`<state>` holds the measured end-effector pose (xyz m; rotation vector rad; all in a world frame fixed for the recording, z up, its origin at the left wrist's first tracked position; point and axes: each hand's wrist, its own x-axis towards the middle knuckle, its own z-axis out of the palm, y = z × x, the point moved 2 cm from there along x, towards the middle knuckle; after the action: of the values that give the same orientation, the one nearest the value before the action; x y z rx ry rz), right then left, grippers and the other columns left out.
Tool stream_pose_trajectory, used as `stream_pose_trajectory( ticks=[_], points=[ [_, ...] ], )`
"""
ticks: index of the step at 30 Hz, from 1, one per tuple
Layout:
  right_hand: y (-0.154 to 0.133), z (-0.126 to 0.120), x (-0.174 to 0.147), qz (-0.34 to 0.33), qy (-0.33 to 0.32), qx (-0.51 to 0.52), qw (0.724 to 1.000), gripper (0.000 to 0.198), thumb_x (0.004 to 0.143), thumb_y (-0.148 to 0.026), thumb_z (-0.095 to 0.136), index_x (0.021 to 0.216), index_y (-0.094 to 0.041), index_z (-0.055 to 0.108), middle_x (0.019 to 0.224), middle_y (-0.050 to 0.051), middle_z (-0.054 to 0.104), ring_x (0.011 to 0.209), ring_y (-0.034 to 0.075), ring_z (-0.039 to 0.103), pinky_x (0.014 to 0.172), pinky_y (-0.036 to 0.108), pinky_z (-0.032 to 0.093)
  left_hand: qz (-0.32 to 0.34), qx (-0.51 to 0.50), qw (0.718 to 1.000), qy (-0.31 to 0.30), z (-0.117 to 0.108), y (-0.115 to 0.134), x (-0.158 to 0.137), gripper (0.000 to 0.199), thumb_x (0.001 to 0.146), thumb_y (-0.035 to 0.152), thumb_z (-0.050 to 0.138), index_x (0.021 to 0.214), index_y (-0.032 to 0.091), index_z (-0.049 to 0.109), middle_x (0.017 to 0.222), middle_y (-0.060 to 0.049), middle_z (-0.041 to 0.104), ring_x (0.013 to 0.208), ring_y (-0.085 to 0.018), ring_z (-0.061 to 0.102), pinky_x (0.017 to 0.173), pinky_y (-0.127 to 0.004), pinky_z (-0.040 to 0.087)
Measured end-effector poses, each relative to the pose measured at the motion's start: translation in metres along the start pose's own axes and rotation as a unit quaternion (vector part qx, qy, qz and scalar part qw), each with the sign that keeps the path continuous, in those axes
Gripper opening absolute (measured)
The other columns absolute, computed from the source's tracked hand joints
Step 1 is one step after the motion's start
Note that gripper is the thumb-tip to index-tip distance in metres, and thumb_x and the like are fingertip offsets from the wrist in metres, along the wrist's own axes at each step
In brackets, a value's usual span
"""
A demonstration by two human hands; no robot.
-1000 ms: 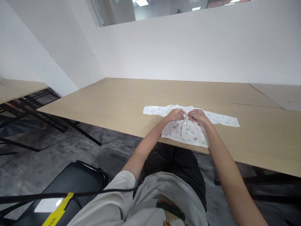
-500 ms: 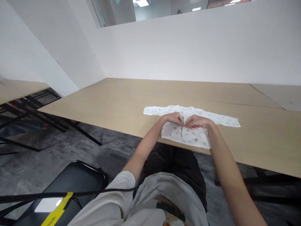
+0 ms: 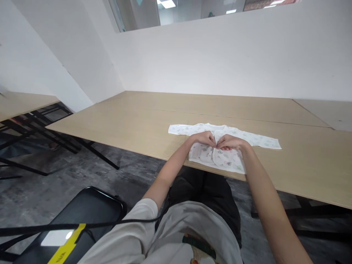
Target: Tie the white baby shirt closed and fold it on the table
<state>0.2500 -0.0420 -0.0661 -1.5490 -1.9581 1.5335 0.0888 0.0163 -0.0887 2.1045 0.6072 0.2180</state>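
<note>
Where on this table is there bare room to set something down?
Bare table lies left of the garment, behind it toward the wall, and right of it. Crowded: the garment's middle, under left hand and right hand.

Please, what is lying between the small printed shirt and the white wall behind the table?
In the head view, between the small printed shirt and the white wall lies wooden tabletop, crossed by a thin seam.

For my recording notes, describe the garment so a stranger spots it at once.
Find the long tan table before the white wall. At its near edge, the left hand and right hand meet over the garment. Spread sleeves and small prints on white set it apart from the plain table.
</note>
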Motion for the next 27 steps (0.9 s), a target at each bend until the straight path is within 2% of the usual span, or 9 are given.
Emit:
stream_pose_trajectory(
  ticks=[6,13,16,17,19,22,24,27],
  points=[
    [0.001,-0.001,-0.001,-0.009,-0.035,0.013,0.999,0.022,0.057,-0.031,0.078,0.07,-0.015,0.071,0.046,-0.004,0.051,0.039,0.006,0.038,0.038,0.018,0.029,0.001,-0.01,1.0,0.001,-0.001,-0.001,0.0,0.019,0.061,0.032,0.072,0.067,0.015,0.075,0.058,0.0,0.061,0.055,-0.01,0.051,0.054,-0.023,0.038],
    [-0.002,0.003,0.0,-0.013,-0.034,-0.003,0.999,0.021,0.06,-0.03,0.078,0.059,-0.014,0.063,0.047,-0.001,0.052,0.04,0.007,0.042,0.039,0.02,0.033,0.011,-0.013,1.0,-0.001,0.002,0.003,0.001,0.018,0.063,0.032,0.071,0.067,0.014,0.074,0.06,0.0,0.062,0.056,-0.01,0.051,0.055,-0.023,0.039],
    [0.0,-0.005,-0.003,-0.014,-0.011,0.018,1.0,0.021,0.059,-0.027,0.079,0.064,-0.014,0.063,0.048,-0.001,0.052,0.041,0.008,0.043,0.039,0.02,0.032,0.014,-0.021,1.0,0.002,-0.001,0.003,-0.001,0.022,0.066,0.034,0.071,0.074,0.015,0.075,0.065,-0.001,0.065,0.059,-0.01,0.053,0.057,-0.023,0.04],
    [0.002,-0.01,-0.003,-0.021,0.016,0.037,0.999,0.02,0.06,-0.026,0.079,0.069,-0.014,0.064,0.048,-0.002,0.052,0.042,0.008,0.043,0.039,0.02,0.032,0.018,-0.028,0.999,0.011,-0.004,0.001,0.0,0.023,0.067,0.035,0.071,0.078,0.015,0.075,0.069,-0.002,0.067,0.062,-0.011,0.055,0.059,-0.023,0.042],
    [0.006,-0.021,0.0,-0.036,0.125,0.09,0.987,0.019,0.066,-0.025,0.076,0.076,-0.015,0.064,0.049,-0.003,0.051,0.042,0.007,0.042,0.039,0.019,0.031,0.02,-0.037,0.998,0.049,-0.011,-0.005,0.002,0.026,0.068,0.033,0.071,0.086,0.015,0.075,0.08,-0.004,0.07,0.068,-0.012,0.059,0.065,-0.024,0.046],
    [0.014,-0.034,0.012,-0.024,0.322,0.129,0.937,0.015,0.074,-0.026,0.07,0.077,-0.016,0.06,0.05,-0.004,0.05,0.04,0.007,0.041,0.04,0.02,0.031,-0.009,-0.019,0.986,0.164,-0.022,-0.018,0.011,0.026,0.072,0.026,0.066,0.093,0.014,0.074,0.094,-0.007,0.072,0.08,-0.014,0.063,0.076,-0.025,0.049],
    [0.016,-0.034,0.025,-0.005,0.374,0.083,0.924,0.012,0.078,-0.026,0.065,0.08,-0.016,0.06,0.052,-0.003,0.053,0.04,0.008,0.042,0.042,0.021,0.033,-0.047,0.014,0.971,0.234,-0.027,-0.023,0.021,0.028,0.077,0.023,0.058,0.099,0.013,0.072,0.101,-0.008,0.071,0.086,-0.015,0.064,0.081,-0.026,0.05],
    [0.013,-0.027,0.047,-0.021,0.387,-0.076,0.919,0.013,0.082,-0.025,0.061,0.088,-0.016,0.067,0.061,0.001,0.061,0.053,0.012,0.052,0.052,0.021,0.036,-0.094,0.067,0.957,0.268,-0.025,-0.024,0.038,0.034,0.082,0.018,0.049,0.108,0.013,0.07,0.109,-0.009,0.07,0.095,-0.017,0.064,0.088,-0.028,0.049]
  ],
)
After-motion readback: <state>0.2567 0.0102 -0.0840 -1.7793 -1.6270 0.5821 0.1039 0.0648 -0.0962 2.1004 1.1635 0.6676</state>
